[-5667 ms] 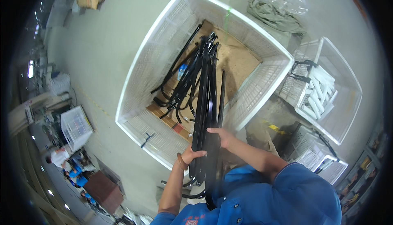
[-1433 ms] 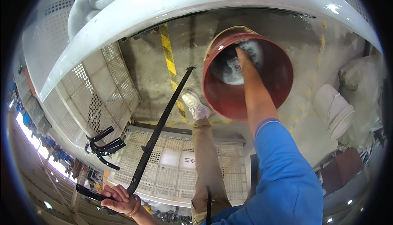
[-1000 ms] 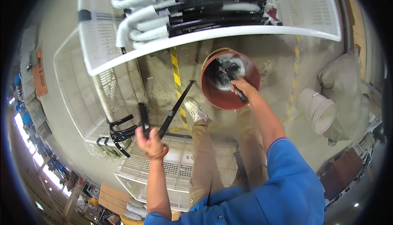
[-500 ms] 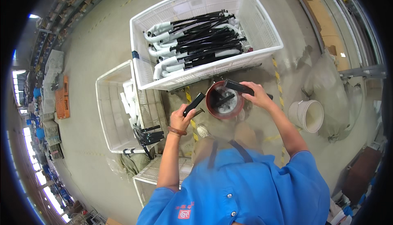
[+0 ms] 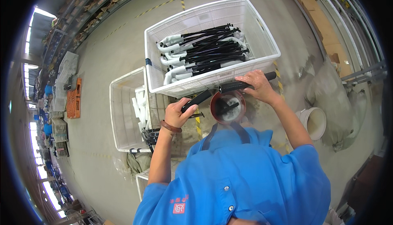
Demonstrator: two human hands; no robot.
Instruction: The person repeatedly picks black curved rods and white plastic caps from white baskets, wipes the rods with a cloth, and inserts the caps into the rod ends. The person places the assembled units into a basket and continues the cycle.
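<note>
My left hand [image 5: 177, 112] is closed around a black tube [image 5: 198, 100], its far end pointing up and right. A thin dark rod [image 5: 196, 115] sticks out below that hand. My right hand [image 5: 258, 86] grips another black tube [image 5: 232, 86], whose near end lies close to the left tube's tip; a dark length also shows beyond the knuckles, and whether it is the same piece I cannot tell. Just below the two tubes stands a red bucket [image 5: 242, 115] with foamy liquid and black tubes [image 5: 230, 108] in it.
A large white crate [image 5: 172, 22] ahead holds black rods [image 5: 213, 55] with white-wrapped bent ends. Left of it, a second white crate [image 5: 118, 118] contains white pieces. A whitish bucket [image 5: 316, 123] and a pale sack [image 5: 333, 102] stand right. An orange crate [image 5: 73, 102] lies far left.
The right hand has turned and moved up, its tube now lying more level above the bucket. The left tube has tilted flatter. My body leans further forward over the floor.
</note>
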